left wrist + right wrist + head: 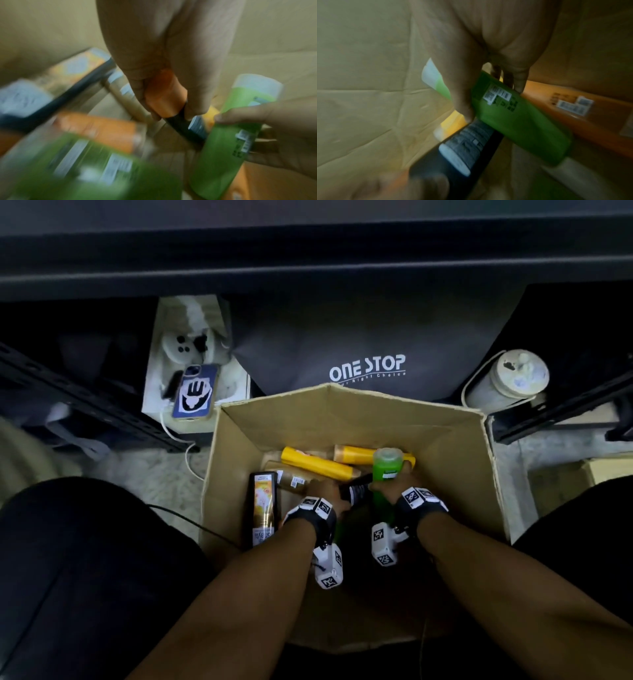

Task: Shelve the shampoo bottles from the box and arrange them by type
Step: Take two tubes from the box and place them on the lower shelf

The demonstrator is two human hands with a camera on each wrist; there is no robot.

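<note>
Both hands are inside the open cardboard box (445,446). My right hand (397,482) grips a green shampoo bottle (385,470) with a pale cap, lifted and tilted; the right wrist view shows fingers and thumb round the green bottle (513,115). My left hand (330,491) grips a black bottle (356,491) by its orange-topped end; the black bottle (187,129) crosses under the green bottle (228,142). Yellow bottles (317,463) lie at the back of the box, and a black-edged gold carton (263,508) leans at the left wall. Another green bottle (77,169) lies blurred in front.
A dark "ONE STOP" bag (368,368) lies beyond the box under a dark shelf edge (308,278). A phone (196,392) and cable rest on a white box at the left. A pale flask (507,378) stands at the right. My knees flank the box.
</note>
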